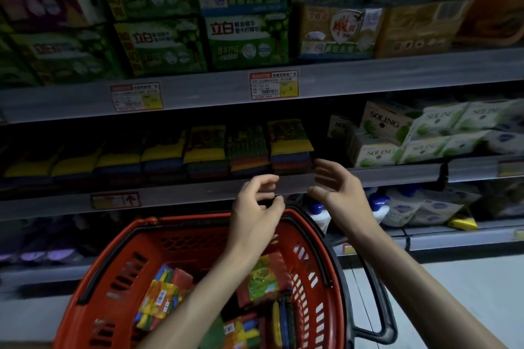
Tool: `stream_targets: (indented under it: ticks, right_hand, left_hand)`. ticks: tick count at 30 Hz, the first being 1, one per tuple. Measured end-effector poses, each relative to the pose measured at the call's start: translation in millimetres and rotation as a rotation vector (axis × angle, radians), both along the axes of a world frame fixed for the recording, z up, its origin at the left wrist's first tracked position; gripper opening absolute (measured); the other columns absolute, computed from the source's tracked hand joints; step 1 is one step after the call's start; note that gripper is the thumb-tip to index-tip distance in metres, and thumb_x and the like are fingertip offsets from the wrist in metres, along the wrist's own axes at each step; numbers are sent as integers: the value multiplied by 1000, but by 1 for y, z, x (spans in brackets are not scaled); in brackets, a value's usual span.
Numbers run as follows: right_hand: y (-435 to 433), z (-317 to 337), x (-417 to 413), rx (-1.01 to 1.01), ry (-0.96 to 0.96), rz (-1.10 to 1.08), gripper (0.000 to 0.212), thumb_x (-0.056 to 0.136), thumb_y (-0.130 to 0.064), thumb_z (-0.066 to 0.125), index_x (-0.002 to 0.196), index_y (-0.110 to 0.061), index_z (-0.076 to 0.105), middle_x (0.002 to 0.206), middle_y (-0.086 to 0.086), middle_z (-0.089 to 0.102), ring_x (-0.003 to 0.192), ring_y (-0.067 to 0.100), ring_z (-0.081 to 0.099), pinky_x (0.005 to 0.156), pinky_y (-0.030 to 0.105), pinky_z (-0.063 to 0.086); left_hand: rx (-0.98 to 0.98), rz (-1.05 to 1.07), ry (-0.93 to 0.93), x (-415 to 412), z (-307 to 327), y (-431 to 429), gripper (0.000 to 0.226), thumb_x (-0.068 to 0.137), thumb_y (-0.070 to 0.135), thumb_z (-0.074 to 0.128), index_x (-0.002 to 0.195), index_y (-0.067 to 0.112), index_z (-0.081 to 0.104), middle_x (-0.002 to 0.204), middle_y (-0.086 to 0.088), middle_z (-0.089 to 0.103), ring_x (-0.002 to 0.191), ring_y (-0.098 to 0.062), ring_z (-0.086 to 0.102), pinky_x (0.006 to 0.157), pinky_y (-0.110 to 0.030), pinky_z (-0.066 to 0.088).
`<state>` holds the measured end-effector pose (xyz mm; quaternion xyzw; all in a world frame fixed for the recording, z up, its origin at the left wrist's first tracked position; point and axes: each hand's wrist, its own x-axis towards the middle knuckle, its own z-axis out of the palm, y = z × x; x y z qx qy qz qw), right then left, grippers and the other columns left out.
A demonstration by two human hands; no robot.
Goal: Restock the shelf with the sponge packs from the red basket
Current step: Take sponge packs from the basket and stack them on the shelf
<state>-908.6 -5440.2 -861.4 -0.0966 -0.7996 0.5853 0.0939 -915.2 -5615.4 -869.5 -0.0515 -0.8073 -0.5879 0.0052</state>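
Both hands raised empty at the shelf edge.
The left hand and right hand were held half-curled, nothing gripped; sponge packs stood just beyond, the red basket below.

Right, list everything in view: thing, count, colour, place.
red basket: one, red with black handles, bottom centre.
sponge packs in basket: several, multicoloured, loose inside.
sponge packs on shelf: a row, yellow-topped, middle shelf.
soap boxes: many, green and tan, top shelf.
Soling boxes: several, white-green, middle shelf right.
price tags: two, red-white, shelf edge.
left hand: empty, fingers curled, above basket.
right hand: empty, open, by the shelf row's right end.
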Motion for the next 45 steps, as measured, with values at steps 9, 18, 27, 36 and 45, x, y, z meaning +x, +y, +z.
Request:
stream_targets:
  ticks: [9,18,27,36,45]
  right_hand:
    - [-14,-14,48,611,5,247,49,89,-27,71,136,-25,59,127,-2,61,114,18,62,94,41,54]
    - [-42,-43,81,1181,-273,728,46,95,-36,59,139,-23,52,130,6,55,124,30,55,95,38,46]
    - [-44,-56,79,1149,-314,756,31,94,-25,60,122,-14,64,122,8,63,114,30,63,93,37,49]
    - [-23,-54,63,1060,-317,664,25,91,-11,57,114,-9,65,116,12,67,111,33,64,90,41,51]
    - [-31,-26,61,181,-277,526,60,82,-38,77,139,-27,60,128,-7,69,116,7,66,103,37,53]
  left_hand:
    - [-432,-165,94,36,-35,-68,28,96,30,69,124,34,64,121,21,58,119,2,54,100,-21,43]
    - [-1122,-499,-2,52,-104,-93,92,85,67,64,159,34,22,152,4,37,137,-22,43,111,-41,39]
    - [-1310,-547,-134,31,-155,-52,126,77,59,81,164,17,1,162,-14,27,148,-35,30,118,-51,33]
    - [-522,-332,-592,27,-120,-81,90,62,46,93,140,26,54,126,-1,55,112,-17,59,98,-27,49]
    - [467,-207,-1076,54,-5,-124,54,87,46,64,131,15,69,130,-22,69,120,-44,65,106,-61,47]
